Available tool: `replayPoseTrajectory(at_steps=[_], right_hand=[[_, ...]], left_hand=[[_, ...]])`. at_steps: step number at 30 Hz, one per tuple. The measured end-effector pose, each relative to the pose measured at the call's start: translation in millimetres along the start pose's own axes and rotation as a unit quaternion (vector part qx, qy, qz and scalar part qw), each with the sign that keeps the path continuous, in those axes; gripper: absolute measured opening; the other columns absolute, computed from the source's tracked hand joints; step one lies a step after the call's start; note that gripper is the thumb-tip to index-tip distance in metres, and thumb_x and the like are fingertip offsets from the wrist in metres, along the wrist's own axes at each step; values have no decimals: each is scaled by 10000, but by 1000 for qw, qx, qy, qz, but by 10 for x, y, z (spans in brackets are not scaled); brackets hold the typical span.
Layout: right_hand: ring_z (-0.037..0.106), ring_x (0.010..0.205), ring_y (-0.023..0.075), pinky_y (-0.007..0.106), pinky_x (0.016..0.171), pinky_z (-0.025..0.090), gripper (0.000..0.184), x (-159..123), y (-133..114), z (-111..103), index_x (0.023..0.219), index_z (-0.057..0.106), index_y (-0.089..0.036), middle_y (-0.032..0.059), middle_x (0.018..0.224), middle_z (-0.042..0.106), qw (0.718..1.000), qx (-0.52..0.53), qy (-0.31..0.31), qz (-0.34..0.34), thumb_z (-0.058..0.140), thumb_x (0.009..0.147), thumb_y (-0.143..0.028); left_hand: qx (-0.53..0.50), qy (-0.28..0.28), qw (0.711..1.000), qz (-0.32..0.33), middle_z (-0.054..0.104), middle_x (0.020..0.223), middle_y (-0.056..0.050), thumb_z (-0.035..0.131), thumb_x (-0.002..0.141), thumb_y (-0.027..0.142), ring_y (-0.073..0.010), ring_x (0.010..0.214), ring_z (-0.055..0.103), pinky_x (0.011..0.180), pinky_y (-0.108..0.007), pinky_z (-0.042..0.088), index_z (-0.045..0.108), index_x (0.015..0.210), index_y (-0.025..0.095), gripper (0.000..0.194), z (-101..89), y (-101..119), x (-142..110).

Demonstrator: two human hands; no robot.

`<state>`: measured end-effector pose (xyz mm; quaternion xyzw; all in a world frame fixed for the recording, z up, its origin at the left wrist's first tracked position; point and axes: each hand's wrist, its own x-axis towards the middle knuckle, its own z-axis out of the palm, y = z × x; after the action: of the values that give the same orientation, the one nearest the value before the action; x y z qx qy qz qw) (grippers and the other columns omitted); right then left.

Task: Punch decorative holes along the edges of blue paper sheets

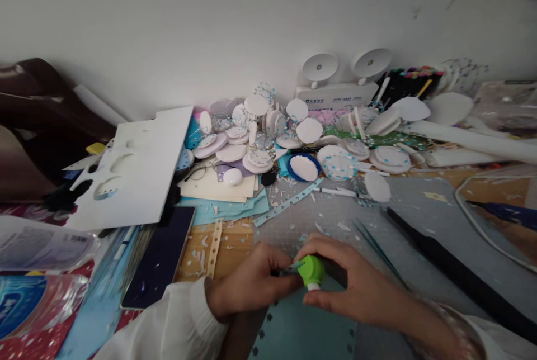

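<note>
My right hand point(348, 276) is closed round a bright green craft punch point(312, 271) with a white button, its thumb against the underside. Facing it, my left hand point(260, 276) pinches a small strip of light blue paper point(296, 265) whose end meets the punch's side. Below both hands lies a light blue paper sheet point(310, 326) with small flower shapes along its left and right edges. A light blue paper strip with flower-shaped holes point(289, 203) rests on the grey cutting mat point(419, 198) beyond my hands. Tweezers point(380, 248) lie right of my right hand.
Round white foam discs point(230, 152) are heaped along the wall. A cut white board point(146, 164) and a dark phone point(161, 256) lie left, near a plastic pack point(37, 304). A long black tool point(457, 270) lies right. A white lamp box point(335, 94) stands behind.
</note>
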<state>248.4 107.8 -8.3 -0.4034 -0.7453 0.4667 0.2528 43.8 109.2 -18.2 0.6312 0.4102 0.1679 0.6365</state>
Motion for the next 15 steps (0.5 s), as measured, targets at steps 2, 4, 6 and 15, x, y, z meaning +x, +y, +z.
replayPoseTrajectory(at_steps=[2, 4, 6, 15], right_hand=[[614, 840, 230, 333, 742, 477, 333, -5, 4, 13, 948, 666, -218, 46, 907, 653, 1000, -18, 2, 8, 809, 699, -386], [613, 836, 234, 342, 740, 476, 330, -7, 4, 24, 958, 664, -218, 51, 907, 655, 1000, -26, 5, 6, 800, 711, -388], [608, 818, 228, 337, 730, 472, 285, -6, -5, 36, 938, 660, -216, 45, 875, 648, 1000, -18, 6, -3, 781, 735, -376], [584, 797, 235, 337, 699, 453, 164, -13, -41, 35, 892, 666, -199, 59, 831, 626, 999, 13, 31, -12, 685, 791, -327]], left_hand=[[3, 6, 1000, 1, 295, 523, 68, 565, 800, 299, -62, 498, 264, 443, -216, 171, 397, 533, 169, 342, 11, -4, 1], [6, 9, 1000, 2, 291, 530, 68, 560, 793, 290, -62, 502, 265, 449, -216, 172, 393, 532, 170, 332, 18, -6, 1], [11, 13, 1000, 3, 289, 536, 68, 563, 789, 289, -65, 509, 267, 454, -218, 172, 393, 533, 171, 330, 23, -4, 2], [49, 20, 998, 22, 294, 548, 69, 589, 789, 265, -72, 520, 264, 467, -229, 183, 420, 558, 168, 302, 28, 25, -24]])
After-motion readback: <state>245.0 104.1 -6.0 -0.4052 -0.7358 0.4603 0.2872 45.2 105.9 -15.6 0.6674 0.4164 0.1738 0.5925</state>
